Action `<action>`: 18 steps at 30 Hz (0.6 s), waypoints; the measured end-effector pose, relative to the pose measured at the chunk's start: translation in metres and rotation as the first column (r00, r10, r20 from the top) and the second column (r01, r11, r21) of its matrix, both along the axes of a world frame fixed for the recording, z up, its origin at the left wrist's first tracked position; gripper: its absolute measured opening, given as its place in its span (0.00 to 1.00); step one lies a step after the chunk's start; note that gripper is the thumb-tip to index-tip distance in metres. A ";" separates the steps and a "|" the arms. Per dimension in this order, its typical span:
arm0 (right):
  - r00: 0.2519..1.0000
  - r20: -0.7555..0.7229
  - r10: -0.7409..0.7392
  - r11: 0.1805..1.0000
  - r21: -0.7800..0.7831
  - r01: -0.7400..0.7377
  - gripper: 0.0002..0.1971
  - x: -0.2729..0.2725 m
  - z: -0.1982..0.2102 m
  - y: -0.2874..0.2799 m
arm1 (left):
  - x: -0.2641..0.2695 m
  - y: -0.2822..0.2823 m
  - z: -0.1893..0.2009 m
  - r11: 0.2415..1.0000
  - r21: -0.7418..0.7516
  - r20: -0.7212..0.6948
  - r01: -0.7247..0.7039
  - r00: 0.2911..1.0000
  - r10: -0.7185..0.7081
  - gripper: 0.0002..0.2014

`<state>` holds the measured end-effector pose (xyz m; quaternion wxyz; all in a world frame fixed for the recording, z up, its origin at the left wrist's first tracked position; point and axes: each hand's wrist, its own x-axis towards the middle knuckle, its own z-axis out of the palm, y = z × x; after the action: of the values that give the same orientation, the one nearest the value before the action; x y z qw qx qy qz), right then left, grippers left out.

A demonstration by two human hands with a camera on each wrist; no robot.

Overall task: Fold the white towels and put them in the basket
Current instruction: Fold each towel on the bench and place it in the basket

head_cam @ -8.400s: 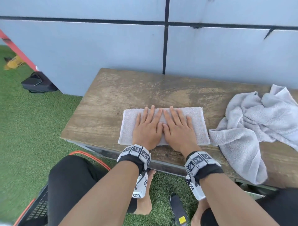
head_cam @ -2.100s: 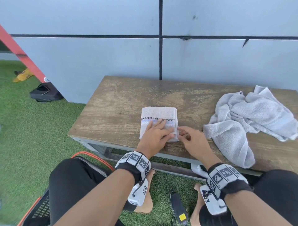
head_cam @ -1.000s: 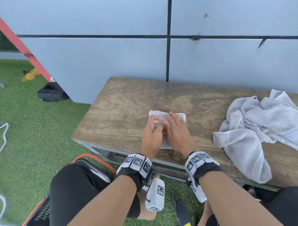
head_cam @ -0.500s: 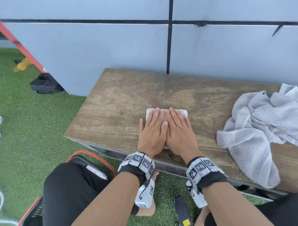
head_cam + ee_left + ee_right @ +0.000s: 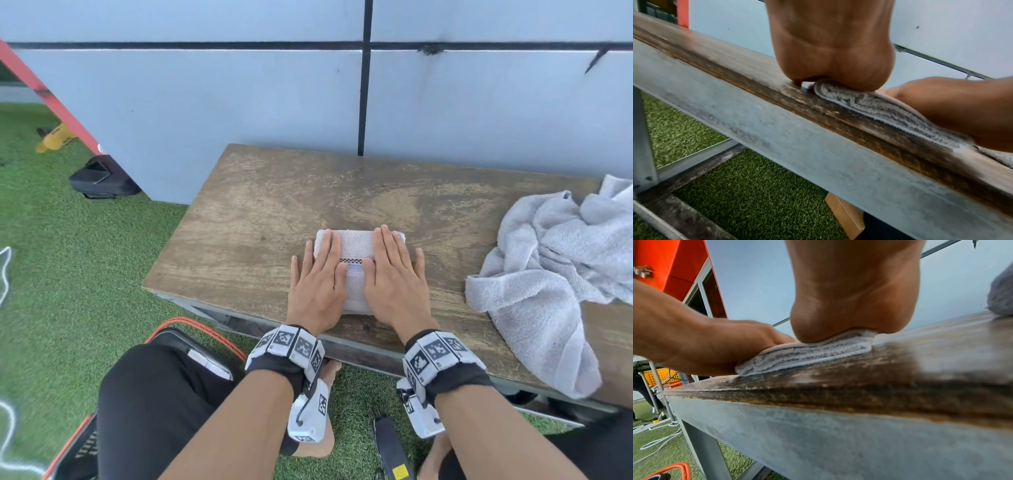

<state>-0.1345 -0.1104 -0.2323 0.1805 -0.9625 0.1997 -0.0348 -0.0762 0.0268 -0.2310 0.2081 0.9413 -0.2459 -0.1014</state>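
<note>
Near the worktop's (image 5: 260,212) front edge, the left hand (image 5: 317,284) and right hand (image 5: 394,281) press flat on the folded towel (image 5: 356,245). Next, lift it into the basket (image 5: 202,334).

Bench top (image 5: 260,219) left bare (right: crumpled towels (image 5: 561,274)).

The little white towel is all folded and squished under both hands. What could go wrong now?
1. The small folded white towel is a thick stack of layers; when the flat left hand and right hand lift, it may spring open.
2. It lies near the front edge of the worn wooden table, so it could slip onto the grass.
3. The crumpled grey-white towel hangs over that edge and might slide off.
</note>
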 end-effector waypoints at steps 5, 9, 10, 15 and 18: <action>0.999 -0.033 -0.020 0.999 0.046 0.022 0.29 -0.003 0.001 -0.007 | -0.001 0.004 0.003 0.999 0.026 -0.012 -0.024 1.000 0.024 0.27; 0.997 -0.073 -0.041 0.996 0.070 0.046 0.29 -0.007 0.000 -0.016 | 0.000 0.012 0.002 0.999 0.032 -0.024 -0.041 0.999 0.042 0.27; 0.996 -0.078 -0.045 0.996 0.076 0.051 0.29 -0.007 0.000 -0.016 | 0.000 0.014 0.002 0.999 0.032 -0.035 -0.044 0.998 0.045 0.27; 0.992 -0.079 -0.102 0.988 0.111 0.110 0.32 -0.010 0.000 -0.013 | 0.001 0.014 0.002 0.998 0.030 -0.083 -0.061 0.995 0.063 0.27; 0.986 -0.102 -0.132 0.981 0.130 0.144 0.35 -0.012 0.001 -0.012 | -0.001 0.011 0.003 0.993 0.023 -0.122 -0.113 0.986 0.115 0.30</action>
<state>-0.1464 -0.1226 -0.2312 0.2338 -0.9322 0.2761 0.0114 -0.0772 0.0381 -0.2282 0.2207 0.9474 -0.1776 -0.1491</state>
